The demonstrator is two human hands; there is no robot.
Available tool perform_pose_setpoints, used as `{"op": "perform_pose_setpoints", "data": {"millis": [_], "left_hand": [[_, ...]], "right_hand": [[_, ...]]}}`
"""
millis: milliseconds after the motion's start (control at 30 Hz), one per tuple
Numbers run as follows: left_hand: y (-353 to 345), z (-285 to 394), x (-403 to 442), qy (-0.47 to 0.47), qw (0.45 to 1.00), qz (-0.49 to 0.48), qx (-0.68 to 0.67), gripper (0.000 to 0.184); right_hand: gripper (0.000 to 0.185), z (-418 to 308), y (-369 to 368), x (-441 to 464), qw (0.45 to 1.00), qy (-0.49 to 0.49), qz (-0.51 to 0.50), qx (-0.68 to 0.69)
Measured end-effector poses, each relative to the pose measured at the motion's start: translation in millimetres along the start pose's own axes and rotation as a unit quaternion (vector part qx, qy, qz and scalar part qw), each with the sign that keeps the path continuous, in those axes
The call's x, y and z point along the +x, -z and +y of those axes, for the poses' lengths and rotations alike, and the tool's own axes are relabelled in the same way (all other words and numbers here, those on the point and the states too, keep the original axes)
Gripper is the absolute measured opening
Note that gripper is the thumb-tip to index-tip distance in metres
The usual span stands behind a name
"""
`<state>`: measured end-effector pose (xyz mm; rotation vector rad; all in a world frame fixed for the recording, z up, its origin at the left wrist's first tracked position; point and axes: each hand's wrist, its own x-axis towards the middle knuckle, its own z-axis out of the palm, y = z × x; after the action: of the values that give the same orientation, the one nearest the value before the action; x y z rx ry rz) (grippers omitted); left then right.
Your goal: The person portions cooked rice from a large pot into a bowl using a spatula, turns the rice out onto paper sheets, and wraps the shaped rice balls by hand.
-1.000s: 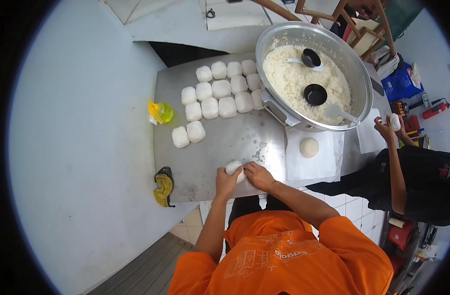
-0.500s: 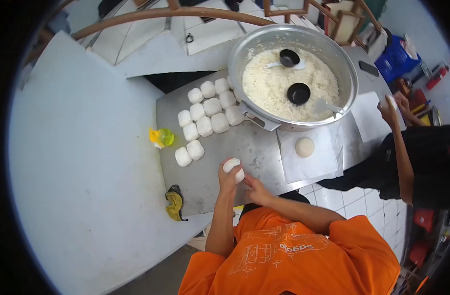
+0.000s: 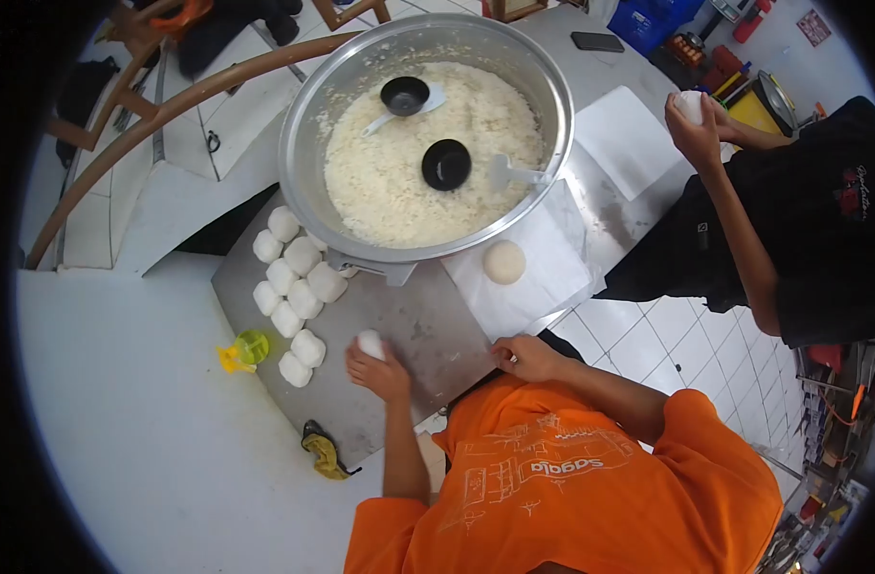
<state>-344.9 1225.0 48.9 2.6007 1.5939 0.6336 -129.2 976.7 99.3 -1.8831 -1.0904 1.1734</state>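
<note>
My left hand (image 3: 380,375) is closed around a white wrapped bundle (image 3: 371,344), low over the metal table (image 3: 428,364). Just left of it sits a group of similar white bundles (image 3: 304,300), packed in rows, with two set a little apart at the near end. My right hand (image 3: 531,361) is by the table's front edge, fingers curled in, with nothing visible in them. Beyond it, a pale round mound (image 3: 503,262) rests on white paper sheets (image 3: 552,277).
A large metal pot (image 3: 557,105) of rice (image 3: 380,182) holds two black bowls (image 3: 446,165) and white paddles. A yellow-green bottle (image 3: 251,346) and a dark-and-yellow item (image 3: 323,450) lie left. A co-worker (image 3: 791,210) at right holds a white bundle (image 3: 689,107) beside paper and a phone (image 3: 597,41).
My hands have separated: the left carries the bundle left toward the rows, while the right has drawn away to the right. The camera view has turned, shifting the pot left.
</note>
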Motion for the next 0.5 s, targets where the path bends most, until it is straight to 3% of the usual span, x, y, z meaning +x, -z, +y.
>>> {"op": "perform_pose_setpoints", "data": {"millis": [100,200,267,333,400,500], "left_hand": [[-18.8,-27.7,71.5,0.072,0.992,-0.029,0.096,0.069],[6.9,13.6,106.7,0.057,0.989,0.117,0.071,0.064],[-6.6,46.4,83.7,0.128,0.977,-0.028,-0.167,0.058],[-13.4,109.5,45.7,0.106,0.956,-0.162,-0.221,0.052],[-27.0,168.2,13.9,0.088,0.949,-0.215,-0.215,0.04],[-48.4,198.7,3.8,0.149,0.94,-0.194,-0.239,0.028]], "right_hand": [[0.03,1.5,27.9,-0.5,0.998,-0.009,0.036,-0.046],[0.027,-1.6,73.4,-2.0,0.989,-0.013,0.137,-0.055],[0.026,17.5,98.7,0.0,0.966,-0.026,0.256,-0.036],[0.029,56.5,125.1,8.0,0.921,0.011,0.372,-0.111],[0.034,72.6,148.5,10.0,0.91,-0.015,0.362,-0.201],[0.04,89.5,157.8,5.3,0.919,0.065,0.281,-0.269]]}}
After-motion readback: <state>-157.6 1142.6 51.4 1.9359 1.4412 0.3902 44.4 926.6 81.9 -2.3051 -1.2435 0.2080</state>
